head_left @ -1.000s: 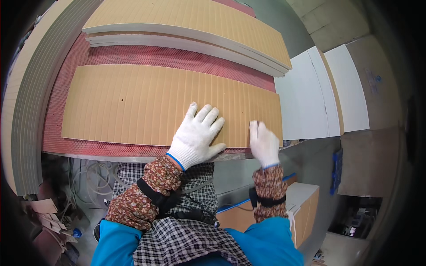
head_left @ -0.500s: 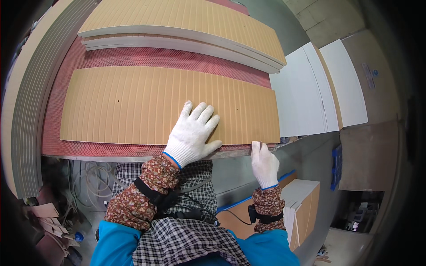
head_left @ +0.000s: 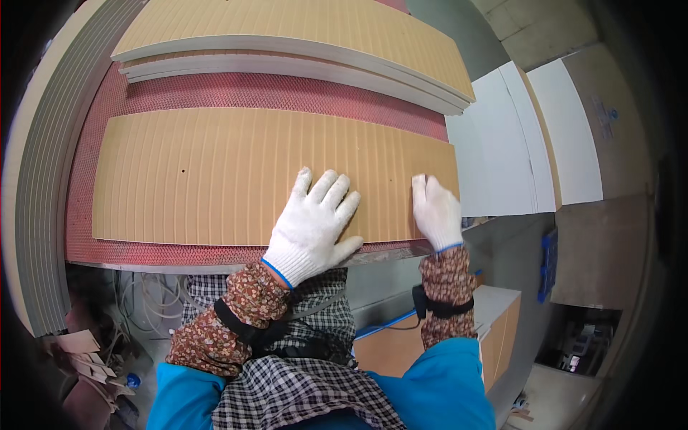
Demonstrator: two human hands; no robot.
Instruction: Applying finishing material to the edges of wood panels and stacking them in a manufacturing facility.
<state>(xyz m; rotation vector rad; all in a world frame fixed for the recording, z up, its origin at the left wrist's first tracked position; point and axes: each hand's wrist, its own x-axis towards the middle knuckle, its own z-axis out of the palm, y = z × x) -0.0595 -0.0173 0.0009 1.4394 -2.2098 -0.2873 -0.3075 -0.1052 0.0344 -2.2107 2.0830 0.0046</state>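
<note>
1. One long brown board [head_left: 179, 208] lies flat under the two hands, on a red mat [head_left: 287, 92]. It reaches far out to the left of the left hand, and a little past the right hand.
2. The left hand [head_left: 310, 226] is wide open, with its fingers spread. It rests flat on the board and has hold of nothing.
3. The right hand [head_left: 438, 211] is curled up, on or just over the board's right end. I cannot tell if a small thing is tucked in its fingers.
4. Lines run across the board on both sides of the left hand. I think work on this board is not over, as both hands are busy at it.
5. More brown boards [head_left: 301, 21] are piled past the hands. A tall stack [head_left: 43, 193] stands far to the left, and white boards [head_left: 494, 136] lie right of the right hand.
6. I cannot tell which of those piles are done and which are left.
</note>
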